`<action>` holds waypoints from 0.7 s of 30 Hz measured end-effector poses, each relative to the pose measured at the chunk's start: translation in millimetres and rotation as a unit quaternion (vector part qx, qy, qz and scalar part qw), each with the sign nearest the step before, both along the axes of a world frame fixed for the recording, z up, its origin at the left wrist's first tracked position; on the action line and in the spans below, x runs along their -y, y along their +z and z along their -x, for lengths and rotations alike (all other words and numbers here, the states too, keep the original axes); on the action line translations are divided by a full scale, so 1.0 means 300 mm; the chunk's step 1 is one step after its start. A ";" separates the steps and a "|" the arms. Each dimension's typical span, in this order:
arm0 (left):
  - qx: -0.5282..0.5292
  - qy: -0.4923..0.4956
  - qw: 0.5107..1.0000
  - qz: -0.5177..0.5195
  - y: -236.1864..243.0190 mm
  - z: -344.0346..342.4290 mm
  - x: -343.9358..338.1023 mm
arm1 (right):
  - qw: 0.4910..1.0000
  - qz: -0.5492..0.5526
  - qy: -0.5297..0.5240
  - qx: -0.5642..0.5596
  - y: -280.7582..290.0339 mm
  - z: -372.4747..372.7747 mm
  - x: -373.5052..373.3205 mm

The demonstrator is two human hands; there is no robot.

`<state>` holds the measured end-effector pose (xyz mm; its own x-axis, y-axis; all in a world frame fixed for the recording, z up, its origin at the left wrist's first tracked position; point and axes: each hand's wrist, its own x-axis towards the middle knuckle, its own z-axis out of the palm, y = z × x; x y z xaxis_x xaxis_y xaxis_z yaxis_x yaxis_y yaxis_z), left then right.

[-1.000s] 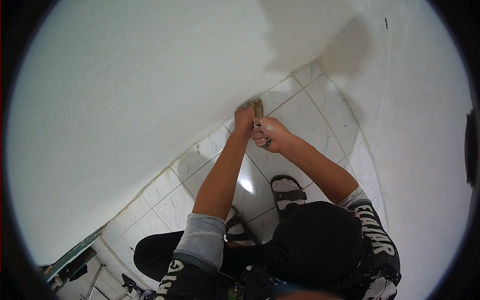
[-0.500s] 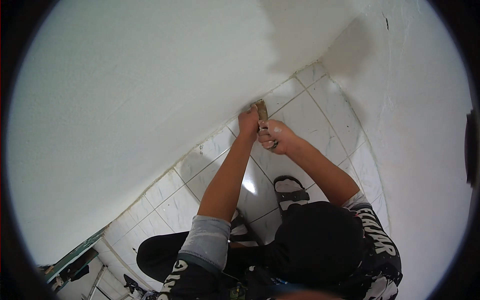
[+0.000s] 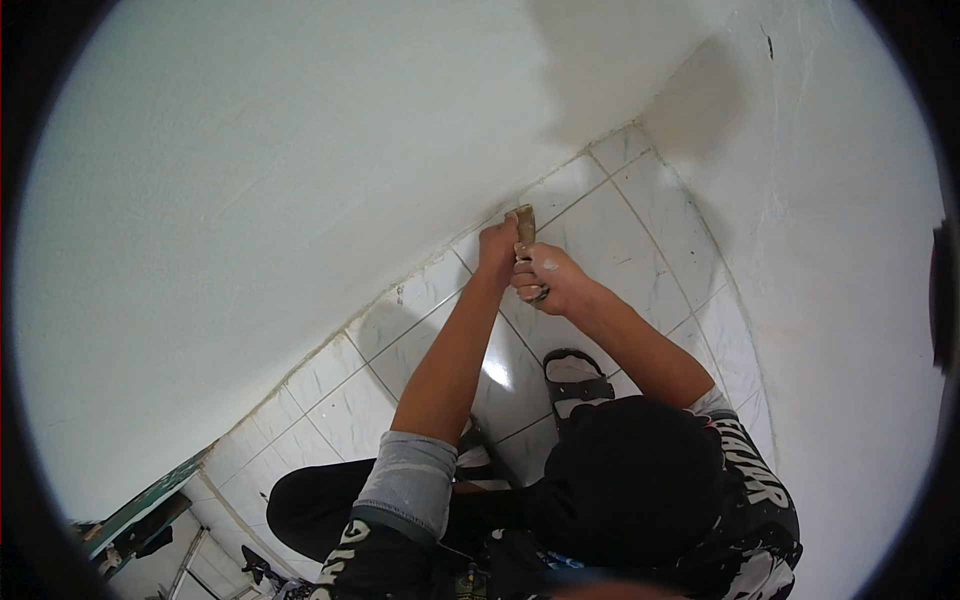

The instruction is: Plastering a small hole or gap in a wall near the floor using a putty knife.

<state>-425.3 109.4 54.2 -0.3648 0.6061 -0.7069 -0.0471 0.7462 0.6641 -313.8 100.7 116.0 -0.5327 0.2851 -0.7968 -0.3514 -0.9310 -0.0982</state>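
Note:
A putty knife (image 3: 527,228) with a brownish, smeared blade is held where the tiled floor meets the wall. Its handle is wrapped in the fingers of my right hand (image 3: 553,277), which has white smudges on it. My left hand (image 3: 497,247) is closed against the left side of the blade, close to the wall. The blade's far end shows just beyond my left fingers, near the seam at the wall's foot. Most of the handle is hidden inside my right fist.
Marbled white floor tiles (image 3: 620,250) run along the pale wall (image 3: 300,170). Another white wall (image 3: 840,300) rises at the right, meeting it in a corner. A sandalled foot (image 3: 575,375) is planted below my hands. At the lower left stand a green-edged ledge (image 3: 150,505) and a metal frame (image 3: 190,570).
Both hands and the putty knife have drawn slightly back from the wall seam, toward me. The grip looks the same, and the view has shifted a little.

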 end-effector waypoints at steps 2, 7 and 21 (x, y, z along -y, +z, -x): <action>0.120 0.092 0.988 0.028 -0.001 -0.015 0.010 | 0.998 0.043 -0.033 -0.022 -0.009 -0.019 -0.006; 0.105 0.035 0.994 0.001 0.005 -0.017 0.024 | 1.000 0.024 0.005 0.000 -0.029 -0.046 0.003; 0.188 0.100 0.976 0.051 0.014 0.005 0.027 | 1.000 0.011 0.011 0.027 0.016 0.005 0.011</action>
<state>-426.8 101.3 58.3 -0.1721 0.4691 -0.8662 -0.4250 0.7579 0.4949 -315.4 97.5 120.8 -0.4943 0.2560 -0.8307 -0.3261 -0.9405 -0.0957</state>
